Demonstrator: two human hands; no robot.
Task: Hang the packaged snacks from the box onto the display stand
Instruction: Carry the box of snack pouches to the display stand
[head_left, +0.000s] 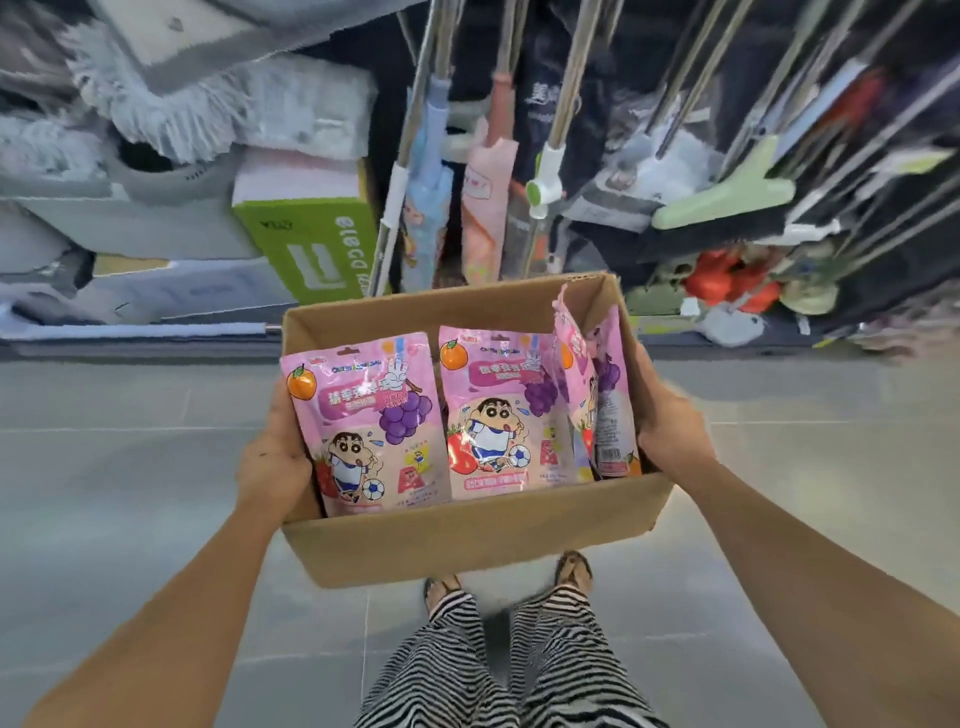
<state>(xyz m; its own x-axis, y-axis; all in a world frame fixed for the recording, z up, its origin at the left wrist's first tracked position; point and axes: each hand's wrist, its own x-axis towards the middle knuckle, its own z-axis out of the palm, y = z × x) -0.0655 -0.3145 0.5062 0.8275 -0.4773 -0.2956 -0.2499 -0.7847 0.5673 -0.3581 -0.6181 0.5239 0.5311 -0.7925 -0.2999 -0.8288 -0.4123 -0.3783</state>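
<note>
Cardboard forms the open box (467, 540), which is held above a grey tiled floor (130, 467). Its left wall is gripped by the left hand (272, 462) and its right wall by the right hand (672, 431); the fingers are mostly hidden.

Pink packs lie inside: one at the left (363, 421), one in the middle (498, 410), and more tilted against the right wall (597, 395). Each front is printed with Chinese characters, a cartoon boy with a football, an orange and grapes. The small top line is too blurred to be read. A barcode is shown on the rightmost back.

Beyond, a green carton (311, 244) bears upside-down lettering beside hanging mops (545, 182).
</note>
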